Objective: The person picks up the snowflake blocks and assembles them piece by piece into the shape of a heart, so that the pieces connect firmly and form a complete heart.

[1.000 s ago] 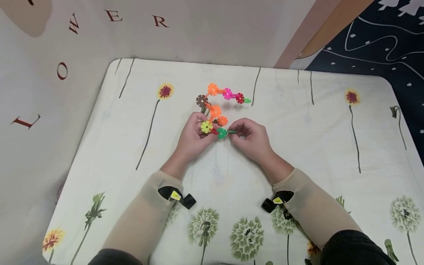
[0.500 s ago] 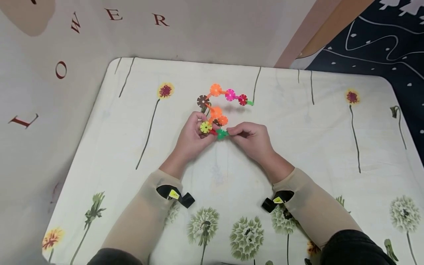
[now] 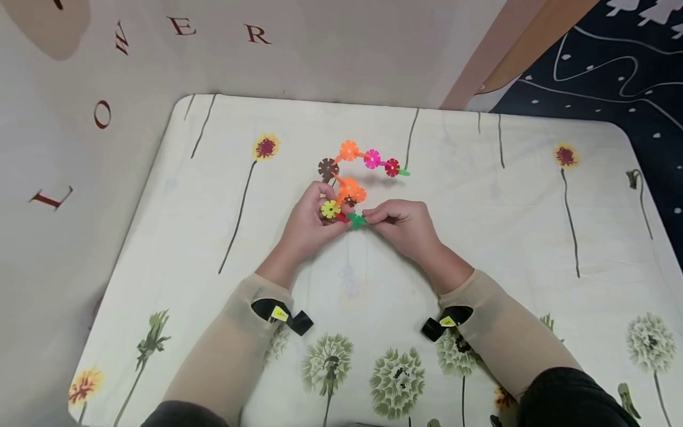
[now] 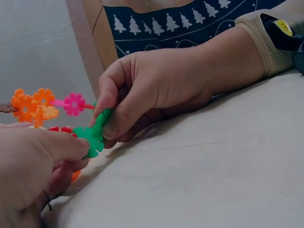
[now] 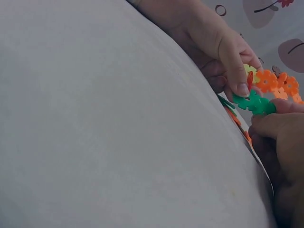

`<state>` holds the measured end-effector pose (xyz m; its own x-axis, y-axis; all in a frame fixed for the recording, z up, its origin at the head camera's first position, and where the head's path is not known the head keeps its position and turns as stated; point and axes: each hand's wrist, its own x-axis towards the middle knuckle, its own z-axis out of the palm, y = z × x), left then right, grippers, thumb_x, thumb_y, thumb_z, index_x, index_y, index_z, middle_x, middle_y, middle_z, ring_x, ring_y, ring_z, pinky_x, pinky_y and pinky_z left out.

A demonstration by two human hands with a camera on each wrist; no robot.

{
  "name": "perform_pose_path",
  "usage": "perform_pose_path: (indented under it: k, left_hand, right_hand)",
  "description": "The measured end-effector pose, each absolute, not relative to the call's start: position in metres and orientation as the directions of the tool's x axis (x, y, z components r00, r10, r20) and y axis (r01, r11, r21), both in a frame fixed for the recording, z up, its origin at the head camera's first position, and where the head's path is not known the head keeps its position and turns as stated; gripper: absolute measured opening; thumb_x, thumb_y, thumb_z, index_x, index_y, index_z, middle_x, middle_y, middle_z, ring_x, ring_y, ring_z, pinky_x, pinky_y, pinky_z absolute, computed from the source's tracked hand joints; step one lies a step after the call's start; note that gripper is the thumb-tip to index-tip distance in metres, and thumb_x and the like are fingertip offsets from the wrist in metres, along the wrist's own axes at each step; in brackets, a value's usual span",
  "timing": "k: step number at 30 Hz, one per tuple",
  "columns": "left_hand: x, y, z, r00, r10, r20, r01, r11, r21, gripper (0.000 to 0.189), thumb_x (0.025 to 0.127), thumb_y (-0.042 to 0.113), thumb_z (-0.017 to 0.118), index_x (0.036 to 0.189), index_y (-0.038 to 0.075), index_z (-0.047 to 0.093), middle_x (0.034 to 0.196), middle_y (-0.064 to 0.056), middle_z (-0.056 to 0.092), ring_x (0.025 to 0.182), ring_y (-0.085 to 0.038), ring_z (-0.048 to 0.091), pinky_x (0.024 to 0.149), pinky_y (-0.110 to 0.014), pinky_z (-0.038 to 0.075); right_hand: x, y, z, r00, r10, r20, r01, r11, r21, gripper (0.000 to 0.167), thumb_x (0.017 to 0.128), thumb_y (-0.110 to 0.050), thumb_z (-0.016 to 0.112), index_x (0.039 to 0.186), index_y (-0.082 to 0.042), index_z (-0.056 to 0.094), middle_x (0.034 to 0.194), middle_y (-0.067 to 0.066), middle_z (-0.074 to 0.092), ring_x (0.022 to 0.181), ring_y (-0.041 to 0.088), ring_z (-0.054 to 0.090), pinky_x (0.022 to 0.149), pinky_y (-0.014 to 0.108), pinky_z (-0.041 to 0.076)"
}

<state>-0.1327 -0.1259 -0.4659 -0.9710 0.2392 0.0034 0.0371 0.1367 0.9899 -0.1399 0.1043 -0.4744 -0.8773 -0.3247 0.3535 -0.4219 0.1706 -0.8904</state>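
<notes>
A chain of notched plastic flower discs curves over the table in the head view, with a brown disc [image 3: 328,169], an orange disc [image 3: 349,150], a pink disc [image 3: 372,158] and a red disc [image 3: 392,166] along its far part. My left hand [image 3: 304,222] grips the near end, around the yellow disc [image 3: 330,209], its thumb on a green disc [image 4: 90,141]. Thumb and fingers of my right hand [image 3: 405,228] pinch a second green disc [image 4: 102,118], set edgewise against the first. My right fingers partly cover that second disc.
The table [image 3: 507,237] wears a white cloth printed with flowers and dandelions. A pale wall [image 3: 341,59] with printed letters rises behind its far edge. Small black devices [image 3: 300,322] are strapped at both wrists, over beige sleeves.
My right hand has shifted slightly down and left, its fingers closing in over the second green disc. The chain's far part has sunk a little toward me.
</notes>
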Motion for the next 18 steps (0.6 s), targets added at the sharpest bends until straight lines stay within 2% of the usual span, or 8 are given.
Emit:
perform_pose_path:
  k: [9, 15, 18]
  left_hand:
    - [-0.1314, -0.1275, -0.4668, -0.969, 0.247, 0.002, 0.044, 0.165, 0.985, 0.047, 0.089, -0.012, 0.079, 0.116, 0.008, 0.045, 0.101, -0.009, 0.08, 0.076, -0.021, 0.068, 0.068, -0.022, 0.052]
    - [-0.132, -0.128, -0.4679, -0.967, 0.255, 0.016, 0.06, 0.168, 0.984, 0.048, 0.089, -0.013, 0.078, 0.115, 0.008, 0.045, 0.099, -0.009, 0.079, 0.07, -0.018, 0.061, 0.065, -0.022, 0.048]
    - [-0.1323, -0.128, -0.4682, -0.966, 0.258, 0.023, 0.065, 0.156, 0.986, 0.048, 0.088, -0.013, 0.078, 0.115, 0.008, 0.045, 0.1, -0.01, 0.079, 0.072, -0.019, 0.064, 0.065, -0.022, 0.049]
  right_hand:
    - [-0.1395, 0.1044, -0.4771, -0.863, -0.348, 0.367, -0.44, 0.159, -0.884, 0.02, 0.081, 0.014, 0.086, 0.088, -0.004, 0.085, 0.093, 0.01, 0.081, 0.089, 0.03, 0.08, 0.08, 0.026, 0.062]
    - [-0.1395, 0.105, -0.4783, -0.855, -0.355, 0.378, -0.448, 0.141, -0.883, 0.019, 0.082, 0.014, 0.085, 0.087, -0.004, 0.085, 0.093, 0.01, 0.081, 0.089, 0.031, 0.079, 0.081, 0.026, 0.061]
    - [-0.139, 0.1052, -0.4777, -0.852, -0.355, 0.384, -0.452, 0.13, -0.883, 0.02, 0.081, 0.015, 0.085, 0.088, -0.004, 0.085, 0.094, 0.01, 0.081, 0.09, 0.03, 0.079, 0.082, 0.027, 0.062]
